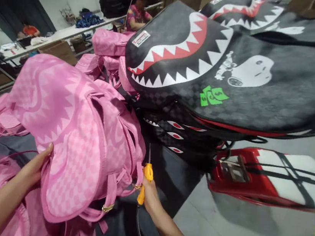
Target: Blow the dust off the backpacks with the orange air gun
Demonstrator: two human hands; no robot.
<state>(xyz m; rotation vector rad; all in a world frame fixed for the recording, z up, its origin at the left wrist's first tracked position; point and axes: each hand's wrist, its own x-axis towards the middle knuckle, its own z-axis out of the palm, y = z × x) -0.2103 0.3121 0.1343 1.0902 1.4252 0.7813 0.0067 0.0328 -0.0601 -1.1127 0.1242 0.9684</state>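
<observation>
My left hand [37, 166] grips the lower left edge of a pink checkered backpack [73, 161], thumb on top and fingers hidden beneath it. The backpack has a pale shark-mouth print, straps and a gold buckle, and it lies tilted over other pink bags. In my right hand [149, 194] is a yellow-handled soldering iron [147, 172]. Its thin metal tip points up, beside the straps on the right side of the backpack, and a grey cord hangs from its lower end. Whether the tip touches anything I cannot tell.
Black backpacks [165, 57] with red-and-white shark mouths are piled at the back right. Beside the dark table [164, 173], a red and white case [253, 185] stands over the grey floor. Another person [137, 14] sits behind, near a long worktable [55, 35].
</observation>
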